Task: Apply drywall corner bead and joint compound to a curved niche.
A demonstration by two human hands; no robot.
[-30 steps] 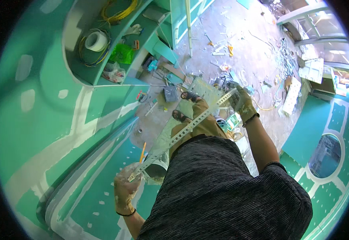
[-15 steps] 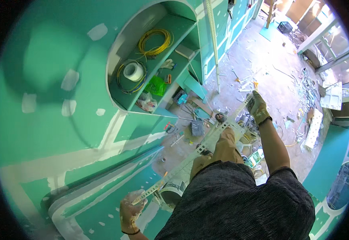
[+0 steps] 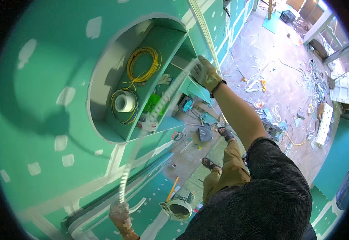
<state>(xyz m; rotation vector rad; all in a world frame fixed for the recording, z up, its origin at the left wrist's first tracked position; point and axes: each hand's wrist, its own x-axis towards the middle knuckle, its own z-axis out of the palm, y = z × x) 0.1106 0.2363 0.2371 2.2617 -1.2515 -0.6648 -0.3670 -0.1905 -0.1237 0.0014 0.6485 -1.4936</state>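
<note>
1. Left hand (image 3: 120, 216) closed in a fist on the lower end of the strip (image 3: 164, 101)
2. Right hand (image 3: 207, 74) curled shut on its upper end
3. Strip bowed between both hands, crossing the view of the niche (image 3: 110, 66)
4. Bucket (image 3: 180, 209) nearer the left hand

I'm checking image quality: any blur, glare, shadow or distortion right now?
Head view: the perforated strip between left hand and right hand is smeared, probably by motion; head view: glare washes out part of the floor; head view: soft shadows darken the green wall; head view: fisheye distortion bends straight edges.
</note>
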